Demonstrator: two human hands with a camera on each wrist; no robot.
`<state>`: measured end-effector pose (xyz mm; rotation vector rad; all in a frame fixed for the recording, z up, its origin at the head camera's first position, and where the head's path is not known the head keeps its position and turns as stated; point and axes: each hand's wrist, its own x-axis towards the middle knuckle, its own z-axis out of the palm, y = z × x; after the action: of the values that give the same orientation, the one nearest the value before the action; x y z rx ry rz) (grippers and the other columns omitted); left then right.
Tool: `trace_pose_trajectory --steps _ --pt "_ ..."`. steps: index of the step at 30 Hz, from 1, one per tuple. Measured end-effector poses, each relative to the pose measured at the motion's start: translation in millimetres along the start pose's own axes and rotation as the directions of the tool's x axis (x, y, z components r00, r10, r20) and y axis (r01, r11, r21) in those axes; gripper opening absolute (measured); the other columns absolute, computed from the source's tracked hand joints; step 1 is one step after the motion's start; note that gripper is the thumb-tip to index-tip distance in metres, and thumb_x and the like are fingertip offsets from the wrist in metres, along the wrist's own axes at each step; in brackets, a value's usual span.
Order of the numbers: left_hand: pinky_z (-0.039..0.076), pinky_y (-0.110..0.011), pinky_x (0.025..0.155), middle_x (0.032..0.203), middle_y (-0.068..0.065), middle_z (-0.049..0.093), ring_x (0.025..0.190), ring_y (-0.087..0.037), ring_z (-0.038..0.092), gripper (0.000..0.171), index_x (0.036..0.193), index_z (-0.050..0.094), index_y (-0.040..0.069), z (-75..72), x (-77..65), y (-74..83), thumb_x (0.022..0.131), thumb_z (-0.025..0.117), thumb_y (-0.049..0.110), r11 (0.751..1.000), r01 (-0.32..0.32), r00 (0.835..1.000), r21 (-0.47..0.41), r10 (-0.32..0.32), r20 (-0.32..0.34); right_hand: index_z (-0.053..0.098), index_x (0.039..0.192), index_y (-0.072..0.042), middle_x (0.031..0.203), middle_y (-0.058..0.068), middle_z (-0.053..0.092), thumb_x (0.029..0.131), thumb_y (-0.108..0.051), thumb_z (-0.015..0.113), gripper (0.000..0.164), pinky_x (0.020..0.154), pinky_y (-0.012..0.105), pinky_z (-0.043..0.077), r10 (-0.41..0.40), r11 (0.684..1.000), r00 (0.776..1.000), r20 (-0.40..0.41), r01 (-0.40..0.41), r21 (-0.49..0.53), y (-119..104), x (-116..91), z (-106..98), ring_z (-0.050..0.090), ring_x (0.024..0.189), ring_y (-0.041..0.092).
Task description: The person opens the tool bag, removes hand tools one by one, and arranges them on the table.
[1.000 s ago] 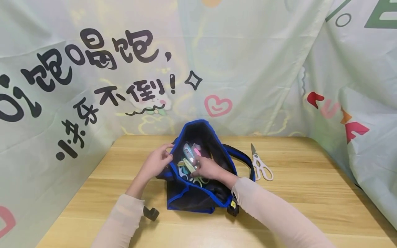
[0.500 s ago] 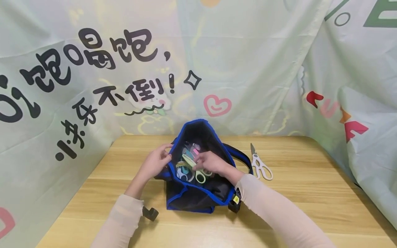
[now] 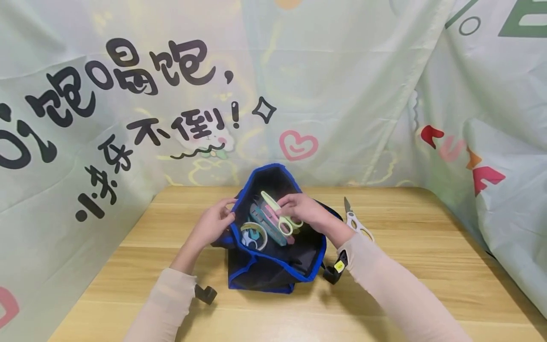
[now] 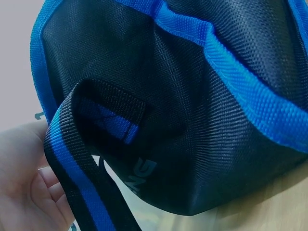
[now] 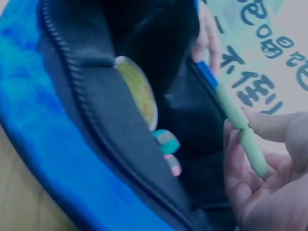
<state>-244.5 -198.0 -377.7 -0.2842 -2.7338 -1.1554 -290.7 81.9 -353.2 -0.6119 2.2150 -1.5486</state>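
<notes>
black bag [image 3: 266, 274] holds tape [image 3: 265, 232]; right fingers [image 3: 287, 201] grip scissors [image 3: 271, 200]

Your left hand [image 4: 21, 173] is at the edge of a blue-trimmed black woven-fabric bag [image 4: 178, 96]; a flat black-and-blue webbing strap [image 4: 74, 168] hangs partly across your hand; grey lettering [image 4: 145, 169] marks the fabric.

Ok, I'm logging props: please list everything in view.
Table: one, light wood, head view's lower half.
Backdrop: sheets uncounted, pale green, printed, behind table.
Bag: one, black with blue trim, on table.
White-handled scissors: one pair, grey blades, on table right of bag.
Roll: one, yellowish, inside bag.
Small items: count unclear, teal, pink and blue, inside bag.
Green scissors: one pair, pale, at bag's mouth.
Wrist devices: two, black, one per wrist.
Sleeves: two, pale, on forearms.
Left grip: one, bare, at bag's left rim.
Right grip: one, bare, holding green scissors.
</notes>
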Motion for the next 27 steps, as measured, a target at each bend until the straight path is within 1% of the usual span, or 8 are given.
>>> trace_pose_trajectory --steps 3,5,7,9,15,20,22,27 --pt "0.055 -0.032 0.061 0.088 -0.009 0.064 0.066 -0.019 0.061 0.043 0.138 0.053 0.008 -0.8 -0.3 -1.1 0.096 0.059 0.014 1.000 -0.003 1.000 -0.007 0.003 0.003 0.057 0.118 0.001 0.086 0.008 0.062 0.095 -0.012 0.062 0.028 0.062 0.030 0.037 -0.001 1.000 1.000 -0.003 0.001 -0.007 -3.1 -6.4 -9.0 0.039 0.058 0.017" --pt "0.055 -0.033 0.060 0.087 -0.010 0.064 0.065 -0.019 0.061 0.043 0.138 0.053 0.007 -1.7 -0.2 -1.7 0.096 0.059 0.013 1.000 -0.009 1.000 -0.015 0.009 0.000 0.056 0.121 0.002 0.085 0.006 0.058 0.095 -0.013 0.062 0.031 0.061 0.030 0.035 -0.007 1.000 1.000 -0.012 0.007 -0.003 -4.1 -11.3 -15.9 0.033 0.057 0.017" --pt "0.056 -0.033 0.060 0.087 -0.011 0.064 0.064 -0.019 0.062 0.043 0.138 0.052 0.006 -2.7 0.2 -2.3 0.096 0.059 0.012 0.999 -0.014 1.000 -0.031 0.015 0.004 0.055 0.123 0.002 0.086 0.005 0.057 0.095 -0.016 0.062 0.034 0.061 0.029 0.034 -0.007 1.000 1.000 -0.028 0.007 0.007 -4.1 -16.5 -23.7 0.032 0.057 0.016" --pt "0.056 -0.033 0.059 0.087 -0.011 0.064 0.065 -0.019 0.063 0.043 0.138 0.052 0.006 -3.6 0.7 -3.6 0.096 0.059 0.011 0.999 -0.011 1.000 -0.051 0.011 0.009 0.054 0.124 0.002 0.089 0.004 0.056 0.096 -0.017 0.062 0.035 0.061 0.030 0.035 -0.008 1.000 0.999 -0.042 0.008 0.020 -3.9 -22.3 -31.9 0.033 0.059 0.017" --pt "0.057 -0.034 0.059 0.086 -0.012 0.063 0.066 -0.020 0.063 0.043 0.138 0.050 0.004 -7.1 1.5 -8.0 0.096 0.058 0.009 0.996 0.000 1.000 -0.093 0.003 0.023 0.056 0.121 0.004 0.083 0.004 0.049 0.096 -0.017 0.061 0.033 0.061 0.030 0.037 -0.026 0.999 0.995 -0.100 0.028 0.026 6.2 -36.5 -57.4 0.037 0.060 0.017" --pt "0.058 -0.034 0.059 0.084 -0.011 0.063 0.066 -0.020 0.063 0.044 0.139 0.050 0.005 -9.3 2.1 -8.8 0.096 0.058 0.010 0.996 -0.001 1.000 -0.085 0.003 0.022 0.054 0.122 0.007 0.086 0.002 0.052 0.096 -0.015 0.061 0.035 0.062 0.027 0.037 -0.035 0.995 0.984 -0.175 0.050 0.084 16.9 -51.6 -78.6 0.040 0.063 0.015" --pt "0.058 -0.034 0.060 0.084 -0.011 0.063 0.066 -0.020 0.063 0.044 0.140 0.050 0.006 -9.2 2.4 -9.1 0.096 0.058 0.011 0.997 0.002 1.000 -0.079 0.000 0.025 0.053 0.121 0.008 0.089 0.001 0.055 0.096 -0.015 0.061 0.035 0.064 0.027 0.037 -0.035 0.994 0.980 -0.195 0.055 0.098 21.0 -59.3 -87.6 0.043 0.067 0.013" --pt "0.057 -0.034 0.060 0.084 -0.010 0.064 0.066 -0.020 0.063 0.046 0.140 0.049 0.006 -7.5 1.9 -8.9 0.096 0.058 0.012 0.997 0.005 1.000 -0.072 -0.003 0.028 0.050 0.124 0.006 0.092 -0.001 0.057 0.097 -0.018 0.059 0.038 0.072 0.030 0.039 0.002 0.994 0.975 -0.224 0.023 0.107 33.9 -78.7 -108.4 0.051 0.080 0.012"
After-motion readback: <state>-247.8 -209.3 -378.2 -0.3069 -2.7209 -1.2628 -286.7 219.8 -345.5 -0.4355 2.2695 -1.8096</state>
